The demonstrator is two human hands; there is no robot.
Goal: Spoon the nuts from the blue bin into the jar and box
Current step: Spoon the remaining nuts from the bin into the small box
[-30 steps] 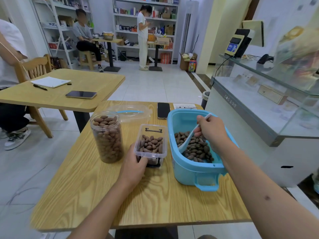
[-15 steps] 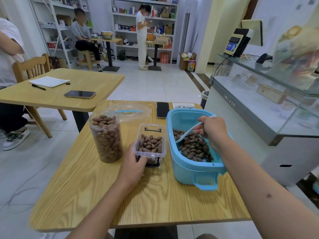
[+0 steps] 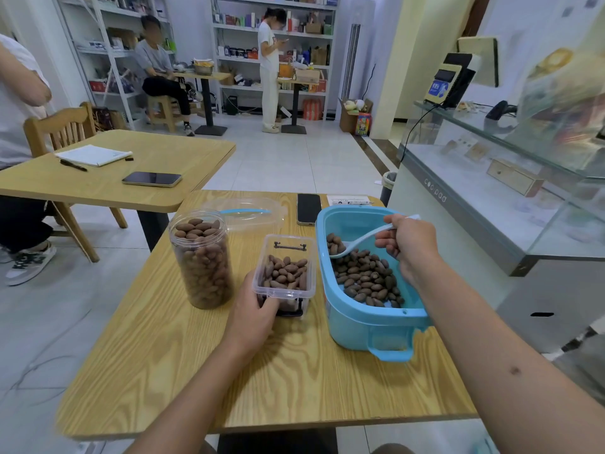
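Head view shows my right hand (image 3: pixel 407 245) pinching the handle of the white spoon (image 3: pixel 363 240), whose bowl lies low on the nuts (image 3: pixel 366 276) inside the blue bin (image 3: pixel 366 326), I think so that it can take a load. My left hand (image 3: pixel 253 319) grips the near end of the clear box (image 3: pixel 284 276), fingers curled on its wall, probably to keep it steady beside the bin for pouring. The box is partly filled. The jar (image 3: pixel 203 257) stands to the left, nearly full, so I judge the box is the target now.
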